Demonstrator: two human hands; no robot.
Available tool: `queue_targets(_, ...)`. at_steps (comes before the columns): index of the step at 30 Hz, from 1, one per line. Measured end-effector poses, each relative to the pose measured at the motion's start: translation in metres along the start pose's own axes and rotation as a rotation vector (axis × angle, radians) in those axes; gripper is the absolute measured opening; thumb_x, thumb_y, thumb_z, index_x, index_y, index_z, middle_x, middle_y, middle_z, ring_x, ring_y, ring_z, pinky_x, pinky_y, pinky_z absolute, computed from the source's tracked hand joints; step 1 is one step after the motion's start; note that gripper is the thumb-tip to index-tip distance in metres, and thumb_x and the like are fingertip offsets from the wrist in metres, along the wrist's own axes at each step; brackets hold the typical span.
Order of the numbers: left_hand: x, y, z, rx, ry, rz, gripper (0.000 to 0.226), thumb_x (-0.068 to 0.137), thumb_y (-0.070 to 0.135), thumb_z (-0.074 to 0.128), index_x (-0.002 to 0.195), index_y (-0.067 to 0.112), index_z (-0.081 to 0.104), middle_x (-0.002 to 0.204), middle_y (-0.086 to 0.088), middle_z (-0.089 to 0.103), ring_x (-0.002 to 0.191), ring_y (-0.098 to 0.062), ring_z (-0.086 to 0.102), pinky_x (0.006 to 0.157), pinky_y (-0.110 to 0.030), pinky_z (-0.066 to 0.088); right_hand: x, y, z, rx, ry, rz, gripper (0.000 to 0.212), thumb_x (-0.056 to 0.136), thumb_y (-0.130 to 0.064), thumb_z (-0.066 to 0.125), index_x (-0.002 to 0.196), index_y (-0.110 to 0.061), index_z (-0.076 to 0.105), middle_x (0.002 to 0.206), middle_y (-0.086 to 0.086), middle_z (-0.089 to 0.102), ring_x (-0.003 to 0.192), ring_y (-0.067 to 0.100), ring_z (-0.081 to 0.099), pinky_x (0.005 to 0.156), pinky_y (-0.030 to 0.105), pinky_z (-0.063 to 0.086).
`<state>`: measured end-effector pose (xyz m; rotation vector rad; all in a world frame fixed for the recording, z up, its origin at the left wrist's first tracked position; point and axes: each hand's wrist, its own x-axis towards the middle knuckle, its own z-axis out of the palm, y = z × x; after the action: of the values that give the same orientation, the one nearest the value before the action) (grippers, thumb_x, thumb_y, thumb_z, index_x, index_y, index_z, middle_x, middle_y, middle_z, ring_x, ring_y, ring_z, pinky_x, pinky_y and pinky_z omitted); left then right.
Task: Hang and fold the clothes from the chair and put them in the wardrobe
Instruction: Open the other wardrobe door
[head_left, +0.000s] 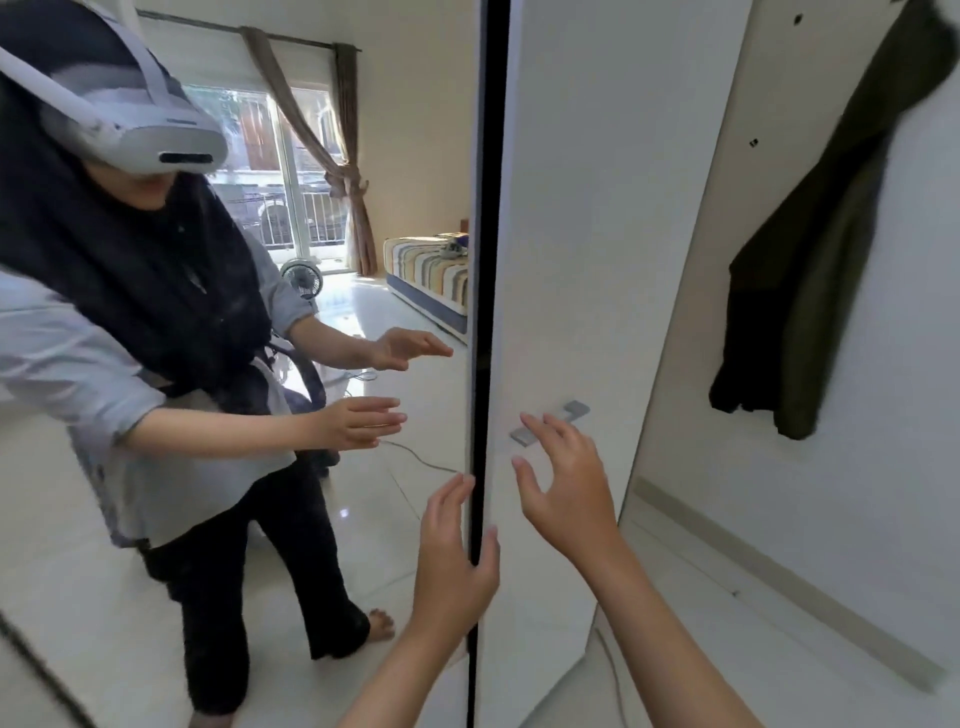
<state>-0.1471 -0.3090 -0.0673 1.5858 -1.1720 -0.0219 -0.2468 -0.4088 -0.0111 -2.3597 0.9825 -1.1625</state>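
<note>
Bright tiled bedroom reflected in mirrored wardrobe door (260, 467). White matte door (597, 208) adjoining, flat metal handle (553, 422). Left hand (457, 561) and right hand (566, 493): fingers spread, holding nothing. Dark garment (810, 270) hangs right.

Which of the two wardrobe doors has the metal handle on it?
The white door on the right, where the right hand reaches at the metal handle. The mirrored door on the left shows no handle; the left hand rests at its edge.
</note>
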Motion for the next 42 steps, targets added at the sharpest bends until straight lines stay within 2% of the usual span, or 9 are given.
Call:
queue_targets(7,0.055,-0.013,0.067,-0.071,0.083,-0.079,0.048,0.088,0.011,0.061,0.133,0.017,0.046,0.132,0.007,0.05,0.123,0.011,0.039,0.1,-0.001,0.026,0.046,0.079,0.018,-0.027,-0.241,-0.105,0.051,0.09,-0.041,0.045,0.14,-0.031,0.043,0.138,-0.008,0.051,0.128,0.015,0.044,0.109,0.044,0.033)
queue_targets(11,0.064,-0.022,0.078,-0.104,0.159,-0.118,0.043,0.086,0.022,0.057,0.128,0.018,0.052,0.126,0.008,0.056,0.12,-0.001,0.049,0.1,-0.015,0.038,0.052,0.096,0.029,-0.029,-0.298,-0.171,0.047,0.091,-0.034,0.05,0.137,-0.03,0.046,0.135,-0.008,0.049,0.128,0.015,0.041,0.11,0.044,0.027)
queue_targets(14,0.07,-0.024,0.08,-0.161,0.186,-0.161,0.042,0.088,0.016,0.06,0.129,0.016,0.052,0.124,0.01,0.057,0.119,-0.007,0.053,0.099,-0.021,0.042,0.054,0.1,0.032,-0.001,-0.305,-0.163,0.046,0.091,-0.031,0.053,0.137,-0.033,0.047,0.128,-0.005,0.049,0.125,0.016,0.04,0.111,0.047,0.024)
queue_targets(17,0.074,-0.02,0.08,-0.246,0.212,-0.188,0.037,0.089,0.002,0.059,0.124,0.014,0.055,0.121,0.009,0.059,0.112,-0.007,0.059,0.095,-0.019,0.047,0.059,0.098,0.033,0.024,-0.265,-0.176,0.042,0.09,-0.031,0.055,0.132,-0.03,0.054,0.114,-0.001,0.054,0.111,0.018,0.046,0.1,0.038,0.039)
queue_targets(22,0.079,-0.018,0.072,-0.299,0.218,-0.21,0.029,0.086,-0.003,0.061,0.108,0.016,0.062,0.103,0.006,0.065,0.093,0.002,0.062,0.08,-0.012,0.049,0.053,0.095,0.033,0.056,-0.185,-0.132,0.037,0.091,-0.029,0.056,0.128,-0.031,0.059,0.104,-0.003,0.054,0.104,0.014,0.045,0.087,0.035,0.047)
queue_targets(30,0.067,-0.016,0.071,-0.408,0.055,-0.18,0.023,0.081,-0.002,0.068,0.085,0.021,0.068,0.081,0.011,0.07,0.08,-0.008,0.067,0.075,-0.016,0.051,0.019,0.097,0.005,0.031,-0.102,-0.044,0.034,0.093,-0.032,0.056,0.126,-0.029,0.058,0.11,-0.008,0.052,0.111,0.009,0.044,0.094,0.022,0.038)
queue_targets(33,0.061,-0.011,0.075,-0.412,-0.053,-0.137,0.02,0.079,0.001,0.071,0.081,0.02,0.069,0.079,0.011,0.07,0.076,-0.009,0.067,0.073,-0.019,0.053,0.005,0.096,-0.012,0.02,-0.08,0.01,0.032,0.093,-0.034,0.055,0.125,-0.029,0.059,0.118,-0.009,0.055,0.121,0.009,0.045,0.1,0.026,0.038)
queue_targets(36,0.056,-0.002,0.081,-0.412,-0.145,-0.056,0.02,0.078,0.0,0.072,0.079,0.02,0.07,0.079,0.01,0.07,0.076,-0.008,0.067,0.071,-0.018,0.053,-0.007,0.089,-0.033,0.019,0.031,0.006,0.038,0.092,-0.035,0.056,0.13,-0.03,0.055,0.115,-0.014,0.061,0.112,0.006,0.055,0.096,0.028,0.045)
queue_targets(42,0.045,0.021,0.109,-0.496,-0.383,0.018,0.01,0.076,0.006,0.076,0.083,0.011,0.072,0.077,0.008,0.07,0.075,-0.008,0.067,0.072,-0.022,0.054,-0.015,0.058,-0.077,-0.134,0.412,-0.215,0.056,0.086,-0.012,0.069,0.137,-0.01,0.045,0.112,0.004,0.064,0.099,0.014,0.061,0.09,0.015,0.047)
